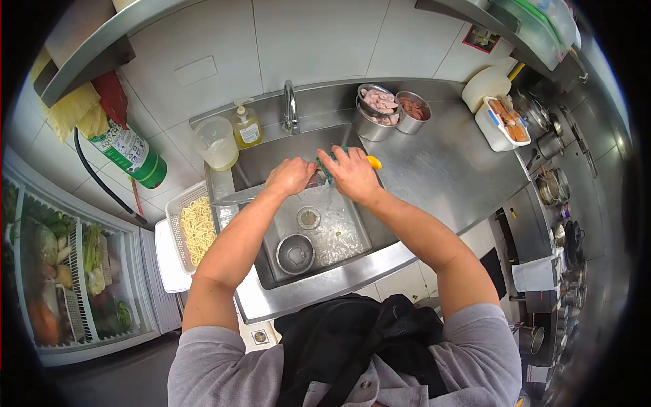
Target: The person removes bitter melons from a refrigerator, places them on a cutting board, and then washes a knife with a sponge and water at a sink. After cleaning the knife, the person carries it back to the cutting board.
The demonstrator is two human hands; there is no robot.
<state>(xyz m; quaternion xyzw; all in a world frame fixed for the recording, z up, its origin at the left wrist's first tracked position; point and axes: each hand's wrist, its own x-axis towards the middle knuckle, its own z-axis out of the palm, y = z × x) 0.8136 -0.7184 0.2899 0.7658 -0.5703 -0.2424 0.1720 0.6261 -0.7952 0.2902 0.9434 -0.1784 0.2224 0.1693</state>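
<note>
Over the sink (274, 268), a long knife (237, 196) lies crosswise, its pale blade reaching left past my left forearm. My left hand (291, 176) is closed on the blade, knuckles up. Close beside it, my right hand (352, 175) presses a green scouring pad (324, 167) with bent fingers; most of the pad is hidden under them. A yellow end (373, 163), in line with the blade, sticks out right of my right hand. Below the hands are the drain (308, 218) and a round metal bowl (295, 254) in the wet basin.
The faucet (290, 108) rises behind the sink, with a soap bottle (247, 127) and a plastic jug (217, 144) to its left. Metal containers of meat (412, 112) stand on the right counter. Left are a basket of noodles (196, 227) and an open fridge (81, 271).
</note>
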